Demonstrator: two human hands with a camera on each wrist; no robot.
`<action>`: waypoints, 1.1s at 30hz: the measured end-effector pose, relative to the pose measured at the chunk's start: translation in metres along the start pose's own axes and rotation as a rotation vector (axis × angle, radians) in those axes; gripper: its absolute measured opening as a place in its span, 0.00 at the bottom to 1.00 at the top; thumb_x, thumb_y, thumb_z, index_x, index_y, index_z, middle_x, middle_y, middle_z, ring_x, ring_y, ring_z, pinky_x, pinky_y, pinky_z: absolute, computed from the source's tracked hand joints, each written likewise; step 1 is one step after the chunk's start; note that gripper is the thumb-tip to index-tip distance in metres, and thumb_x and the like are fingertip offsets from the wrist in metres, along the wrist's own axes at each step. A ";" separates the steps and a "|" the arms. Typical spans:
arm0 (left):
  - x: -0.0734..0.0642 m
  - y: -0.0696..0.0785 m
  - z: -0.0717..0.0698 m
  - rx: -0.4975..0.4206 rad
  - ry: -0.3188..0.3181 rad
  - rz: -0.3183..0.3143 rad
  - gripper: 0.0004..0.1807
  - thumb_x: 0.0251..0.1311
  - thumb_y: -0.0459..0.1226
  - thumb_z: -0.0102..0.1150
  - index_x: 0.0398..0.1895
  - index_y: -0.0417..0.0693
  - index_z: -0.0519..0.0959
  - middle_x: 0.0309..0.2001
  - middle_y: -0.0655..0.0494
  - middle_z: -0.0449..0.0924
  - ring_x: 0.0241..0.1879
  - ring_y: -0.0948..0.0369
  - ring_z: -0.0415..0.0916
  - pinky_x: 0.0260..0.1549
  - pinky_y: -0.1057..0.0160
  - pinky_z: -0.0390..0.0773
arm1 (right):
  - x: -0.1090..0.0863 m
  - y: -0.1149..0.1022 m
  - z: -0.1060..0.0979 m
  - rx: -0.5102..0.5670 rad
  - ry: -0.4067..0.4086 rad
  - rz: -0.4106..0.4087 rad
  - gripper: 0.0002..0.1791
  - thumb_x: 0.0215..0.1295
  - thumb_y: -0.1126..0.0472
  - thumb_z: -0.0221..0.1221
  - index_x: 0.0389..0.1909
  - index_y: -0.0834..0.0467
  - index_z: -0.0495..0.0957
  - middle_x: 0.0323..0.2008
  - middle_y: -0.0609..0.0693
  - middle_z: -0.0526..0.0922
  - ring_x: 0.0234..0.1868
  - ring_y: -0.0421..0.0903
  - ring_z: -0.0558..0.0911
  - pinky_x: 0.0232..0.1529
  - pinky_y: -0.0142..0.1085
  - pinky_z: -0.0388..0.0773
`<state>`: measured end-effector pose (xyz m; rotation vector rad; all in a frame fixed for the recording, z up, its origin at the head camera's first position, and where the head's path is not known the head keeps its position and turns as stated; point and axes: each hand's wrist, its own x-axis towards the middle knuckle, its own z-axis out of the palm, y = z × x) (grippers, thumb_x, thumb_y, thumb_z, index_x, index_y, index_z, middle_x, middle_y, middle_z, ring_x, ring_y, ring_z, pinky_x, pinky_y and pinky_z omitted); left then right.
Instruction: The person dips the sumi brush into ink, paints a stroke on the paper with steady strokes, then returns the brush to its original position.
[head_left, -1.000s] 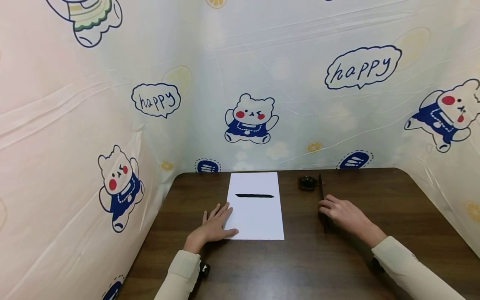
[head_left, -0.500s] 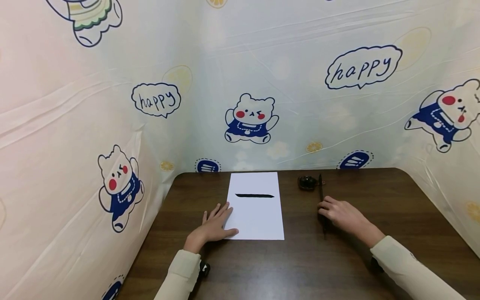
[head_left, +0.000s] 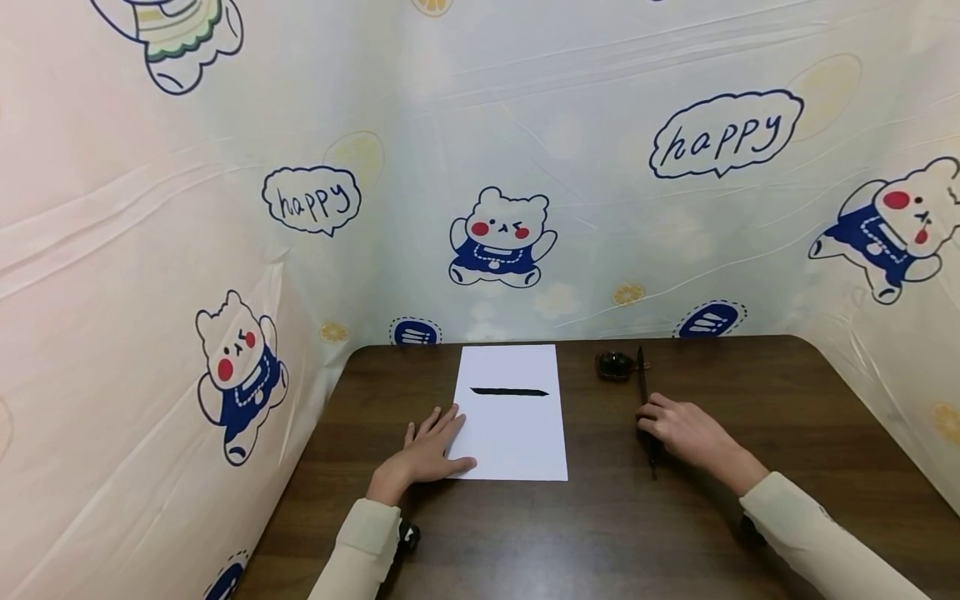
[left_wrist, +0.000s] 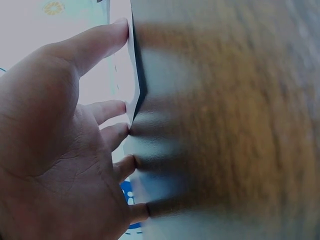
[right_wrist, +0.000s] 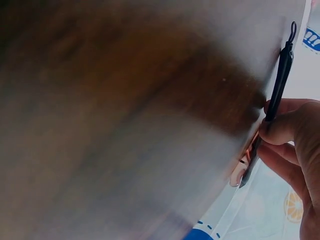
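My left hand [head_left: 423, 450] lies with spread fingers at the left edge of a white sheet of paper [head_left: 517, 442], its thumb and some fingertips on the sheet. A thick black horizontal stroke [head_left: 510, 392] crosses the paper's upper half. In the left wrist view, the palm faces the camera and the fingertips touch paper and table. To the right of the sheet, my right hand [head_left: 693, 433] pinches a black writing brush [right_wrist: 281, 82] between thumb and fingers. The brush has a hanging loop at its near end; its far end points toward a small dark ink dish [head_left: 615, 366].
The brown wooden table [head_left: 525, 542] has rounded far corners. A patterned curtain [head_left: 585, 208] with bears and "happy" bubbles hangs behind it and along both sides. A dark band [head_left: 407, 537] sits at the left wrist.
My right hand has shifted very slightly left and toward me, and the brush has slid a little nearer with it. The left hand and the paper stay practically where they were.
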<state>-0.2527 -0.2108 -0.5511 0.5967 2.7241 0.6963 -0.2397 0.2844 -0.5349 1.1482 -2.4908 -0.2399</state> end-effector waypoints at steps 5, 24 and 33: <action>0.001 0.000 0.001 0.009 -0.004 -0.012 0.56 0.62 0.71 0.61 0.86 0.52 0.57 0.88 0.48 0.44 0.86 0.37 0.35 0.71 0.17 0.29 | 0.000 -0.001 -0.001 -0.017 -0.004 0.006 0.16 0.55 0.72 0.77 0.43 0.55 0.92 0.46 0.51 0.91 0.43 0.49 0.81 0.31 0.36 0.85; -0.005 0.018 -0.008 0.000 -0.006 -0.034 0.52 0.66 0.63 0.65 0.86 0.48 0.58 0.88 0.46 0.45 0.86 0.38 0.37 0.73 0.18 0.29 | -0.009 0.001 -0.008 -0.008 0.116 0.055 0.20 0.46 0.70 0.81 0.42 0.56 0.90 0.43 0.51 0.91 0.42 0.49 0.83 0.34 0.39 0.87; -0.007 0.017 -0.009 -0.033 0.019 -0.028 0.51 0.68 0.60 0.65 0.86 0.48 0.57 0.88 0.47 0.44 0.86 0.37 0.40 0.72 0.17 0.33 | -0.017 0.007 -0.017 0.033 0.219 0.114 0.14 0.48 0.67 0.78 0.39 0.59 0.90 0.39 0.53 0.91 0.40 0.50 0.86 0.32 0.42 0.88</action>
